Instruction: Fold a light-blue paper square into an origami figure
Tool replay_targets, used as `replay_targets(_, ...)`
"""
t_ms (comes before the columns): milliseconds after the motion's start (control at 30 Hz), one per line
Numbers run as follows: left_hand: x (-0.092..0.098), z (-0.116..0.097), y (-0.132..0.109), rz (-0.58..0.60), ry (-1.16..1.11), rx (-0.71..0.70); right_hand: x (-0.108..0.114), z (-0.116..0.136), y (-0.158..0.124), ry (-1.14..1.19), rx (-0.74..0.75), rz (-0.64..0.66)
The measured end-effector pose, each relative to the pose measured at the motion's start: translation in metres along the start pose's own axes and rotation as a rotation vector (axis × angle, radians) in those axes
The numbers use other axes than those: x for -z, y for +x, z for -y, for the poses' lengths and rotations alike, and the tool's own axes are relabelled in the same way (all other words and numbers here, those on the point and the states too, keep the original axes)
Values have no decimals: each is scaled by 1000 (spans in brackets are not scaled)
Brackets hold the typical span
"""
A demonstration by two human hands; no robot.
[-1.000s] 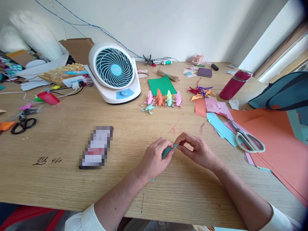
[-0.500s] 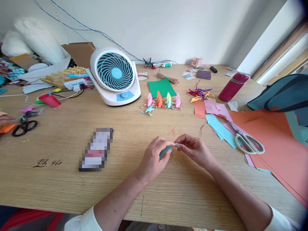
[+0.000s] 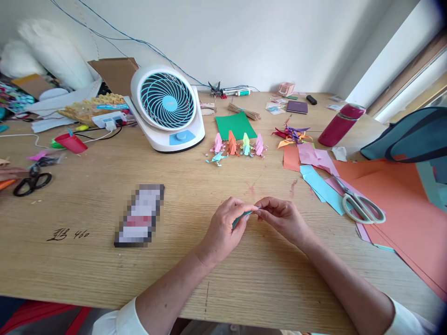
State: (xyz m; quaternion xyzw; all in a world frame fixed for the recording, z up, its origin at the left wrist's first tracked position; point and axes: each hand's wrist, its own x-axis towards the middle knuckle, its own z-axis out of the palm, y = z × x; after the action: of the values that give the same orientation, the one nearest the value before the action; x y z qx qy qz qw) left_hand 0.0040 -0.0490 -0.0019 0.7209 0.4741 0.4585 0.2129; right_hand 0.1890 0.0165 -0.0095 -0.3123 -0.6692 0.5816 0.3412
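Above the wooden table (image 3: 167,279), near its middle, my left hand (image 3: 225,228) pinches a small folded piece of teal paper (image 3: 240,218) between thumb and fingers. My right hand (image 3: 281,218) meets it from the right, thumb and forefinger closed on the paper's tip. Most of the paper is hidden behind my left fingers. Beyond the hands stand small folded paper figures in a row: a pink one (image 3: 218,143), an orange one (image 3: 232,143), a green and blue one (image 3: 246,144) and another pink one (image 3: 259,145). A light blue figure (image 3: 217,159) lies in front of them.
Right of my hands are scissors (image 3: 363,209) on coloured sheets (image 3: 394,200), a red bottle (image 3: 340,125) and a teal bag (image 3: 405,135). A white fan (image 3: 167,107), green paper (image 3: 235,125) and blurred phone (image 3: 139,216) stand or lie leftward. Another person's hand (image 3: 10,173) shows far left, beside black scissors (image 3: 33,181).
My hands stay nearly in place, and less of the teal paper shows between my left fingers. The other person's hand at far left has shifted slightly, and the view has tilted a little.
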Motion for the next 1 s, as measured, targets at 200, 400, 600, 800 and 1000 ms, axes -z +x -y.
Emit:
replay_targets(200, -1, 0, 1, -6, -39, 20, -2, 1, 1, 16, -1, -21)
replay_targets(400, -3, 1, 0, -60, -2, 11, -2, 1, 1, 19, -1, -32)
replay_targets(600, -4, 4, 0, -59, 25, 11, -4, 0, 0, -11, 8, -65)
replay_targets(800, -5, 0, 0, -73, 38, 49, -4, -1, -2, -65, 23, -67)
replay_targets(1000, -5, -1, 0, -78, 69, 70, -6, 4, -4, -183, 73, -96)
